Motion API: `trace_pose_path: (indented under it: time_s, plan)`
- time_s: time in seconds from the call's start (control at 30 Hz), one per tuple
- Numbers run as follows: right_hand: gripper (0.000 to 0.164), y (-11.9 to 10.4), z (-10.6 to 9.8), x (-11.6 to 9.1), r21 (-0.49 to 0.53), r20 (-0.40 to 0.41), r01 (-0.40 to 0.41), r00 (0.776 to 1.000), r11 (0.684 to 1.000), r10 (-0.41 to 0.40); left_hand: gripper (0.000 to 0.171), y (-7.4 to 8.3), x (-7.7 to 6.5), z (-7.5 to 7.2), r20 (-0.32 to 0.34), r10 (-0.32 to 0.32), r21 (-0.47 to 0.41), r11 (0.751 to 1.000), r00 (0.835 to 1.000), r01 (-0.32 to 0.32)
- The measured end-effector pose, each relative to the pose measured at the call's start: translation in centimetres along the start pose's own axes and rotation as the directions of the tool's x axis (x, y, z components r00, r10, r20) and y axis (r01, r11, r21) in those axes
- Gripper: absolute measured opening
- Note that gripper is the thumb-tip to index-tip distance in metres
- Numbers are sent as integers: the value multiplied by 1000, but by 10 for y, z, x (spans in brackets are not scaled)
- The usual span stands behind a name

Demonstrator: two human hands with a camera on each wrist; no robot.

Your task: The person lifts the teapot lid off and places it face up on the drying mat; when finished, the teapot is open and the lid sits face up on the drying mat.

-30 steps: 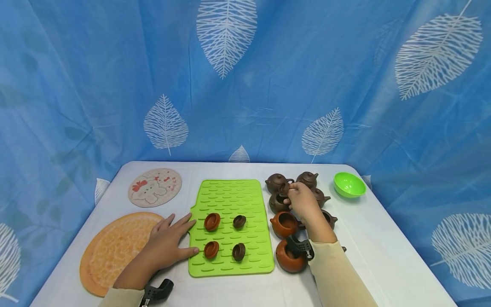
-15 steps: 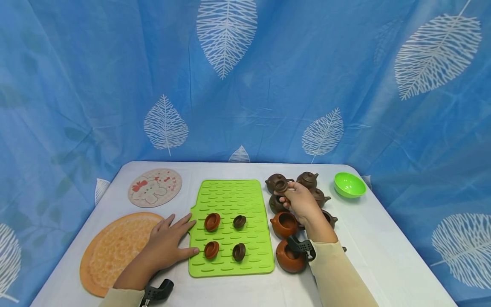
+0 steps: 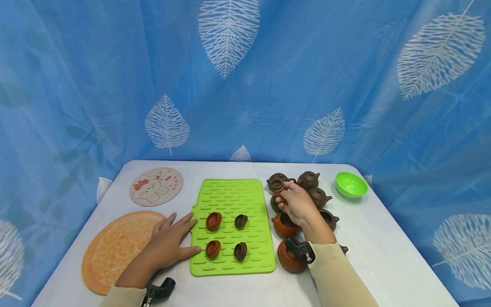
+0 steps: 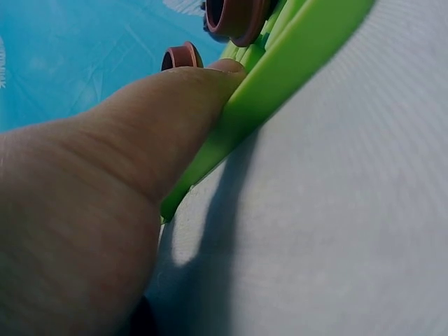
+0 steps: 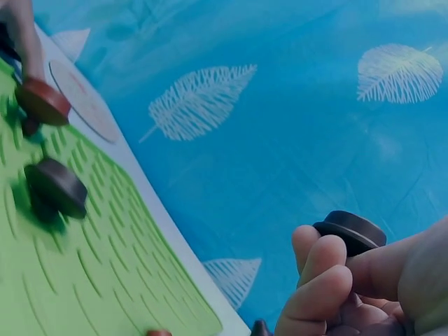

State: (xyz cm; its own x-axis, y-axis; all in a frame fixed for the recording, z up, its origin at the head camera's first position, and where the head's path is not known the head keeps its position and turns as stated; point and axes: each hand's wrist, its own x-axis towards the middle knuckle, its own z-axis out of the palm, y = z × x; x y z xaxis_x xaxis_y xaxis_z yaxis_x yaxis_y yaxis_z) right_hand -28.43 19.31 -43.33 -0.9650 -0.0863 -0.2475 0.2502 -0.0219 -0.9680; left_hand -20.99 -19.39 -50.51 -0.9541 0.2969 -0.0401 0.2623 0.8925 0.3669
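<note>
My right hand (image 3: 301, 207) pinches a dark brown teapot lid (image 3: 276, 185) between thumb and fingers, its hollow underside turned up. The right wrist view shows the same lid (image 5: 353, 231) on the fingertips. It is held over the back left of a group of small teapots, in front of a dark lidded teapot (image 3: 281, 177). Below the hand stand an open reddish-brown teapot (image 3: 285, 224) and another (image 3: 292, 257). My left hand (image 3: 166, 245) lies with fingers spread on the left edge of a green mat (image 3: 232, 196). Two reddish-brown lids (image 3: 213, 221) and two dark lids (image 3: 241, 221) lie on it.
Behind the right forearm are more dark teapots (image 3: 319, 197), partly hidden. A green bowl (image 3: 350, 185) stands at the back right. To the left lie a round orange mat (image 3: 119, 251) and a bunny-print mat (image 3: 156, 186). A blue leaf-patterned curtain (image 3: 268, 106) hangs behind the table.
The lid in my right hand has shifted a little left, and its underside has turned further into sight. My left hand and the lids on the mat stay put; the head view has shifted slightly.
</note>
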Motion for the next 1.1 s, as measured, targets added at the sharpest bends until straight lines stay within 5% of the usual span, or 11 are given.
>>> trace_pose_path:
  time_s: [0.57,1.1]
  plan:
    - [35,-15,39,1,44,204,-40,979,998,30,93,2,-1,-4,3,-8,-4,1000,1000,8]
    - [31,-16,72,18,-76,339,-85,935,994,106,92,4,-3,-6,18,-10,-15,1000,1000,11]
